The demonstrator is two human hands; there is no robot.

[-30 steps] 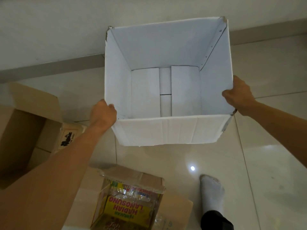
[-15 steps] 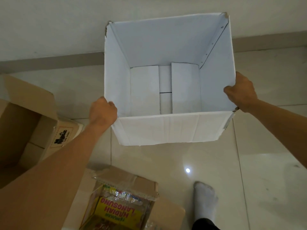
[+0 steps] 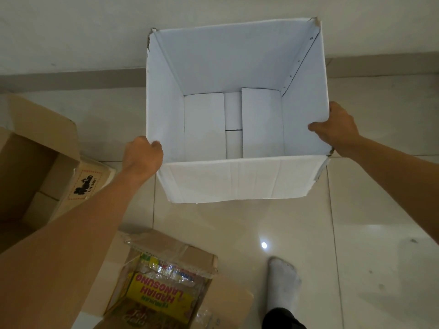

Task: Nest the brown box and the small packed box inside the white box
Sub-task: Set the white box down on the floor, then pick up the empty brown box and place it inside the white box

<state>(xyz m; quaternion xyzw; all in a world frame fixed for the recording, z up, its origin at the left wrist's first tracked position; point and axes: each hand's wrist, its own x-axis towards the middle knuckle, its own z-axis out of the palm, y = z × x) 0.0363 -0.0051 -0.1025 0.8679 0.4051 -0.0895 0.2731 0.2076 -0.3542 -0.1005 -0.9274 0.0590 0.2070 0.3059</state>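
Note:
A large white box (image 3: 237, 179) stands open and upright on the tiled floor ahead of me, with nothing inside it. My left hand (image 3: 142, 155) grips its left rim near the front corner. My right hand (image 3: 337, 129) grips the right rim, thumb inside the wall. The brown box (image 3: 31, 167) sits open at the far left, partly cut off by the frame. The small packed box (image 3: 166, 283), holding yellow and red packets under clear plastic, lies near the bottom edge below my left forearm.
A pale wall with a grey skirting strip (image 3: 71, 79) runs just behind the white box. My foot in a white sock (image 3: 282, 283) stands on the glossy tiles at the lower right. A flat cardboard flap (image 3: 232, 298) lies beside the packed box.
The white box has shifted slightly in view and sits a little lower and nearer. Both hands keep their hold on its rims; my right thumb now reaches further inside the wall.

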